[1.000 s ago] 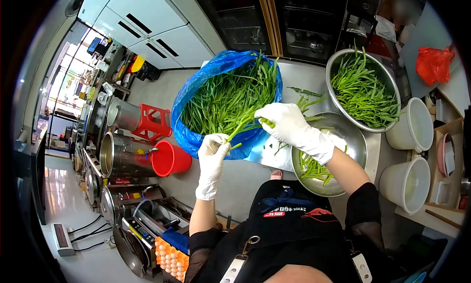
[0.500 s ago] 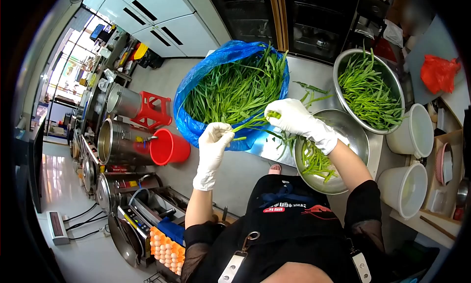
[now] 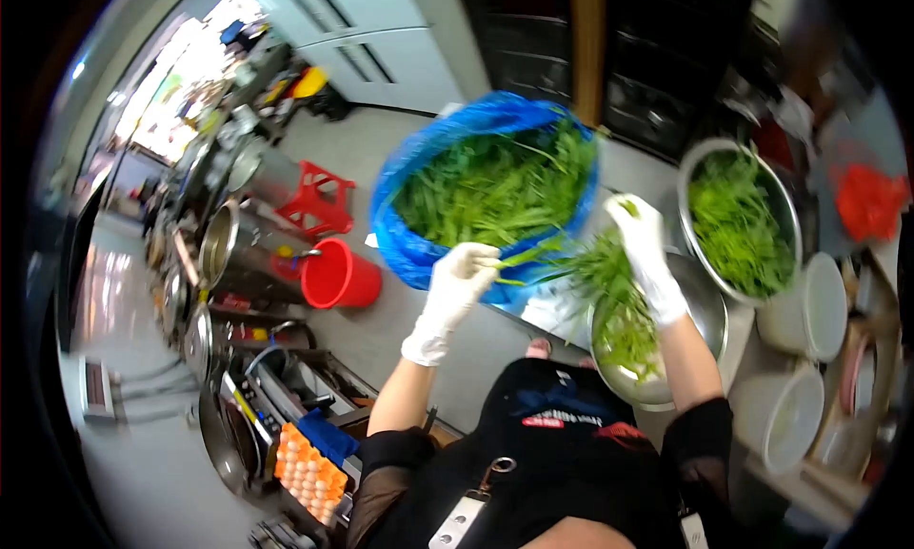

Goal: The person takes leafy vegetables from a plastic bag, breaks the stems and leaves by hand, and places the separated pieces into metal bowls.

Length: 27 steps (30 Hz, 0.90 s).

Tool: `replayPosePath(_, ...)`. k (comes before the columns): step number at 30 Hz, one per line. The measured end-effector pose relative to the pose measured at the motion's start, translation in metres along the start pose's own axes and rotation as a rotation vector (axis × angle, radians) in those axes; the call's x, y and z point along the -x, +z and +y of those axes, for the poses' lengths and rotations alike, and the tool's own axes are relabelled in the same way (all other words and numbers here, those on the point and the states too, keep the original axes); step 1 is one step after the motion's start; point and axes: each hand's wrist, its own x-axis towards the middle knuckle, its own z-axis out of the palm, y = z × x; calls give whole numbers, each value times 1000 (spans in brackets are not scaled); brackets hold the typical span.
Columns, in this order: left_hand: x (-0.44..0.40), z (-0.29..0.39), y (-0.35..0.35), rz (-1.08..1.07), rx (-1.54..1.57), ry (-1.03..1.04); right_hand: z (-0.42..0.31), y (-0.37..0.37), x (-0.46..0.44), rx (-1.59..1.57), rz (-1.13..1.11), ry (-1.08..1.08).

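My left hand (image 3: 462, 275), in a white glove, pinches green stems (image 3: 524, 257) at the near edge of a blue bag (image 3: 390, 235). Leafy greens (image 3: 495, 187) fill the bag. My gloved right hand (image 3: 640, 227) is closed on a bunch of long greens (image 3: 605, 273), whose leaves hang down and to the left. Beneath it is a steel bowl (image 3: 709, 306) with cut green stems (image 3: 630, 344) inside. A second steel bowl (image 3: 693, 159) at the right holds more leafy greens (image 3: 743, 225).
A red bucket (image 3: 341, 275) and a red stool (image 3: 319, 199) stand to the left. Two white buckets (image 3: 826, 306) are at the right, below a red plastic bag (image 3: 868, 201). Eggs in an orange tray (image 3: 309, 475) lie at the lower left.
My right hand has moved right, away from my left hand, with a bunch of long greens now hanging from it. The view has shifted and blurred.
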Motion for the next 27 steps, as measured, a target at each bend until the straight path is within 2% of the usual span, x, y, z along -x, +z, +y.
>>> replayPosePath(2, -2, -2, -1, -7, -53, 25, -28, 10, 12, 242, 10, -443)
replayPosePath(4, -4, 5, 6, -38, -16, -38, -68, 25, 34, 537, -173, -687)
replayPosePath(6, -9, 2, 14, -55, 15, -52, -80, 42, 48, 663, -351, -912)
replayPosePath(9, -3, 24, 17, -159, 87, -150, -72, 59, 62, 814, -478, -1005)
replayPosePath(11, 0, 20, 17, -137, 102, -197, -64, 63, 67, 871, -510, -1066)
replayPosePath(15, 2, 8, 10, -209, 224, -238, -65, 62, 69, 894, -532, -1045)
replayPosePath(18, 2, 9, 11, -216, 273, -256, -51, 58, 72, 715, -498, -879)
replayPosePath(23, -2, 30, 29, -214, 384, -152, -55, 47, 74, 542, -252, -734)
replayPosePath(25, -6, 33, 47, -226, 499, -111, -55, 39, 72, 391, -180, -613)
replayPosePath(26, -8, 34, 55, -235, 534, -142, -48, 32, 69, 337, -65, -570)
replayPosePath(27, -10, 35, 60, -242, 525, -117, -49, 20, 66, 101, -55, -276)
